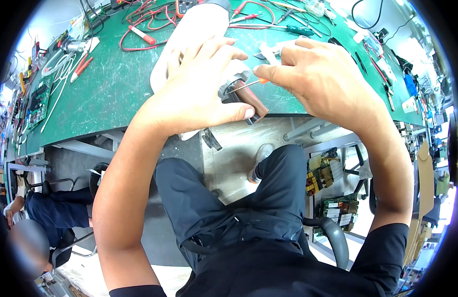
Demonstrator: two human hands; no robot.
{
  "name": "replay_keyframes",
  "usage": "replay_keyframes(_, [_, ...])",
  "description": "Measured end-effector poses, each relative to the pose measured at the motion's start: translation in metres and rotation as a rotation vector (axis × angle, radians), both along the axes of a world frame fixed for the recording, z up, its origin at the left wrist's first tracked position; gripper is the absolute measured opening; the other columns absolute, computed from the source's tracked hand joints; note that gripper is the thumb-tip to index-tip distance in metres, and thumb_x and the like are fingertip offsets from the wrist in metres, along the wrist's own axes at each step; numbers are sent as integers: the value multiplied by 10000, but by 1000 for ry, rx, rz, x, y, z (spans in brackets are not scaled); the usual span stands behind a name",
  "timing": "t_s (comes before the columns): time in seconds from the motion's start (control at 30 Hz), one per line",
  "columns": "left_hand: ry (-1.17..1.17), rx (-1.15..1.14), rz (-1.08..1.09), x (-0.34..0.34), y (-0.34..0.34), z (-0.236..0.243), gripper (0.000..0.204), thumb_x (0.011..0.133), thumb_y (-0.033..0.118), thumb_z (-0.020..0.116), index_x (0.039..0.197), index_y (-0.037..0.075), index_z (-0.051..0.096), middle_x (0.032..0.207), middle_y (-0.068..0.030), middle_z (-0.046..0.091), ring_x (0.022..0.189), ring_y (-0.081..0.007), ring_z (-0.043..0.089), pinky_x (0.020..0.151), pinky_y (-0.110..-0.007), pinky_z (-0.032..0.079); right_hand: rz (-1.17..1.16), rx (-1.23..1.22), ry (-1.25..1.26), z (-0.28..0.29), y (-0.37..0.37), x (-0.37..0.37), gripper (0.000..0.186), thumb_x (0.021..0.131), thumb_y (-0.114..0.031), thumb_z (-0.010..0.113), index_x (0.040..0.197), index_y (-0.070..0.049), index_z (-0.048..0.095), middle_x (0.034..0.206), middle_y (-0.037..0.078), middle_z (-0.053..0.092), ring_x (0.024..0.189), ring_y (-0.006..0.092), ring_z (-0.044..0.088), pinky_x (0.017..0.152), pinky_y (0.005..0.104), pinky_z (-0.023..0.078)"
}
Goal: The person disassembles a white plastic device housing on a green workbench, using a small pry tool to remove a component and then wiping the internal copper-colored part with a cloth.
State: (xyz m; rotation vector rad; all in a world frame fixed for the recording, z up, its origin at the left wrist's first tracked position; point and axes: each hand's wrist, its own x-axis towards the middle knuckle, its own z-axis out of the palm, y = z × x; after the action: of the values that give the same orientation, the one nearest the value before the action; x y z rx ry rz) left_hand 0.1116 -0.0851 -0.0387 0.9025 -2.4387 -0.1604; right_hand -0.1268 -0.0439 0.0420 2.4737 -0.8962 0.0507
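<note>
A long white cylindrical device [179, 37] lies at the front middle of the green bench, with a grey end piece [238, 74] and a brown-and-dark part [246, 96] at its near end. My left hand [196, 89] is wrapped over the device, its thumb pressing on the brown part. My right hand [315, 84] grips a screwdriver [262, 80] with an orange handle, its shaft reaching into the end piece. A metal piece [270, 49] lies just beyond my right fingers.
Red and black test leads [144, 34] lie at the back, with tools [81, 69] and cables at both sides. A circuit board [41, 99] is at the left. A seated person [55, 218] is at lower left. Stacked boards [323, 173] sit under the bench at right.
</note>
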Motion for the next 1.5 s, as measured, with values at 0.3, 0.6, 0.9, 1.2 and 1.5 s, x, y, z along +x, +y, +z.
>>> replay_keyframes(0.3, [-19, 24, 12, 0, 1, 2, 891, 730, 658, 779, 1404, 133, 526, 1530, -183, 443, 1505, -417, 257, 1210, -588, 111, -17, -18, -30, 0, 2, 2, 259, 893, -152, 633, 1131, -191, 728, 801, 54, 601, 780, 250, 645, 646, 381, 503])
replay_keyframes(0.6, [38, -32, 14, -3, 3, 2, 802, 684, 511, 848, 1332, 130, 570, 1371, -122, 527, 1418, -367, 375, 1169, -581, 201, -226, 140, -158, -20, 24, -1, 318, 864, -112, 624, 1175, -149, 676, 881, 130, 687, 806, 300, 724, 652, 409, 563])
replay_keyframes(0.9, [53, -11, 74, -9, 6, 3, 711, 717, 490, 826, 1266, 99, 597, 1345, -122, 569, 1426, -357, 380, 1160, -686, 192, -386, -61, -381, -63, 63, 18, 410, 858, -112, 725, 1265, -156, 702, 731, 44, 531, 620, 213, 596, 545, 353, 475])
replay_keyframes(1.2, [52, -9, 93, -12, 6, 5, 699, 719, 506, 816, 1241, 88, 610, 1326, -109, 586, 1438, -358, 369, 1167, -677, 166, -448, -20, -477, -74, 69, 18, 416, 834, -121, 655, 1247, -148, 690, 772, 46, 572, 679, 208, 646, 536, 334, 520])
replay_keyframes(1.5, [23, -3, 98, -12, 6, 5, 695, 722, 495, 802, 1250, 91, 597, 1361, -96, 553, 1430, -352, 371, 1170, -674, 166, -106, -108, -278, -45, 25, -14, 389, 812, -136, 670, 1195, -183, 718, 765, 28, 570, 692, 206, 620, 568, 352, 499])
